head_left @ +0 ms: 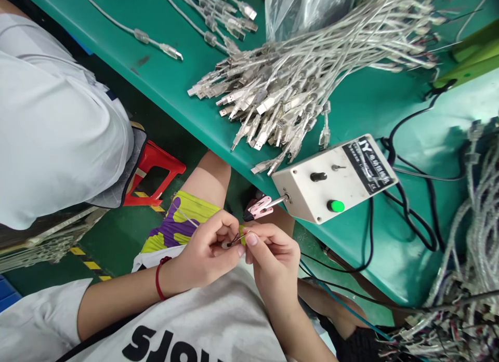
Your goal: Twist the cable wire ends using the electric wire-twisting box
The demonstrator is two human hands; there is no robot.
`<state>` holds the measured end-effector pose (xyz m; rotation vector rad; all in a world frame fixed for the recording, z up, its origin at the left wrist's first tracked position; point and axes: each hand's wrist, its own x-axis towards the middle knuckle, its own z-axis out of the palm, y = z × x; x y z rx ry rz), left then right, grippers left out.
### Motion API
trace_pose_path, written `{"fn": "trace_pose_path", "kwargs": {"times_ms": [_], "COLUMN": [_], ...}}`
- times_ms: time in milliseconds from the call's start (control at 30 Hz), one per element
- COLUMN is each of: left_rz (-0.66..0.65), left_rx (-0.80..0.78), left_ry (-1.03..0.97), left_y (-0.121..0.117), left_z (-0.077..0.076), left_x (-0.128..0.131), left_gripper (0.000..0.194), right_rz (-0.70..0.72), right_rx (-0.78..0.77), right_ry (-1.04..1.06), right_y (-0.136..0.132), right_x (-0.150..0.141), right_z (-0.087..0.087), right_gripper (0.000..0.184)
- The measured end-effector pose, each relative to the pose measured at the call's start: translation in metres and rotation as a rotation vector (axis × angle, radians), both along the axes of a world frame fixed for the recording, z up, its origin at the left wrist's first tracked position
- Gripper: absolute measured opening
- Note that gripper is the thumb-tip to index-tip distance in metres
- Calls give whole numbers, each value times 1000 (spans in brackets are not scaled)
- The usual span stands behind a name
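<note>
My left hand (208, 250), a red cord round its wrist, is closed around the end of a pale cable (188, 217). Dark thin wires (235, 240) stick out of it between my two hands. With thumb and forefinger, my right hand (273, 255) pinches the tips of these wires; a small yellow-green patch shows by the fingertips. Just beyond my hands, a pink clip (259, 208) sits on the metal shaft of a white control box (331, 177) with a black knob and a green button (336, 206).
A large bundle of clear USB cables (273, 92) lies on the green table (156, 86), beside a plastic bag (307, 11). More cables (475, 196) are heaped at the right. Black cords run from the box. A person in white (58, 123) sits at the left near a red stool (156, 170).
</note>
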<state>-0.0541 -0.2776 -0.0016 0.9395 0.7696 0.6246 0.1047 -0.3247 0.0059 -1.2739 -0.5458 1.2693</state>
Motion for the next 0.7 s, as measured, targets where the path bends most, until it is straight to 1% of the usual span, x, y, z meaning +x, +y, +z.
{"fn": "trace_pose_path", "kwargs": {"times_ms": [100, 200, 267, 400, 467, 567, 700], "left_rz": [-1, -7, 0, 58, 61, 51, 58], "left_rx": [-5, -21, -36, -96, -142, -185, -214], "left_ry": [-19, -92, -151, -239, -267, -281, -250], "left_y": [-1, -1, 0, -1, -2, -3, -3], "left_z": [-1, -1, -2, -7, -9, -10, -9], "left_x": [-2, -3, -3, -4, -6, -8, -7], "left_gripper": [34, 35, 34, 30, 28, 25, 29], "right_rz": [-13, 4, 5, 2, 9, -7, -62], "right_rx": [-31, -38, -36, -48, -43, 2, 57], "right_ry": [110, 210, 252, 286, 261, 140, 15], "right_y": [2, 5, 6, 6, 6, 4, -1], "right_x": [-1, -2, -4, -6, -6, -7, -5], "right_z": [-1, 0, 0, -1, -3, -7, -11], "right_gripper": [15, 15, 16, 19, 20, 20, 13]}}
